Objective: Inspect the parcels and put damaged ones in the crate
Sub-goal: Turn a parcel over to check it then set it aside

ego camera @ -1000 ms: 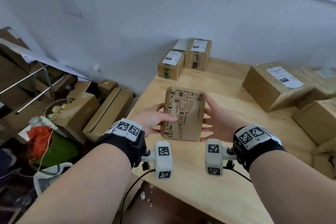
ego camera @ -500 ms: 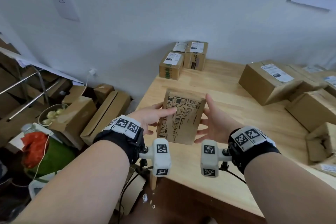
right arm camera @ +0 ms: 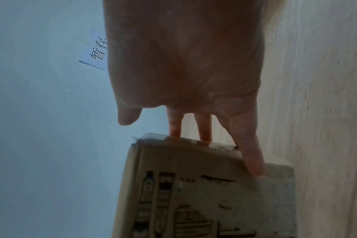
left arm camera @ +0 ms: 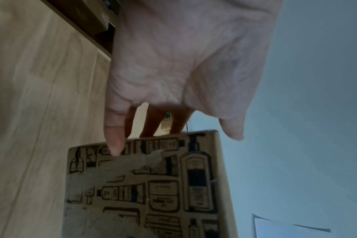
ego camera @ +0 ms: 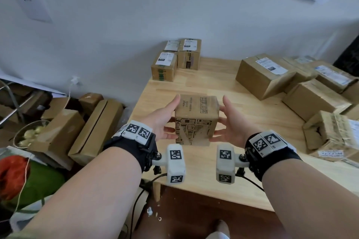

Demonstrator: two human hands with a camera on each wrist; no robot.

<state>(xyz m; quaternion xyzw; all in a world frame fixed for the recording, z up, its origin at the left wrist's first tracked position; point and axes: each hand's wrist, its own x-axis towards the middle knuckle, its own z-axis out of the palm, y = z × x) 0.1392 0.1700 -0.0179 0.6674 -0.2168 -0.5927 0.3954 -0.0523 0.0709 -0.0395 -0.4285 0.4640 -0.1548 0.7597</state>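
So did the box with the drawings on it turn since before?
Yes. The printed box has tipped its top away, toward the small boxes by the wall; a plain face with text now shows on top, between both hands.

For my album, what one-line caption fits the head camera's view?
Both hands, left hand and right hand, hold a printed cardboard parcel above a wooden table among other boxes.
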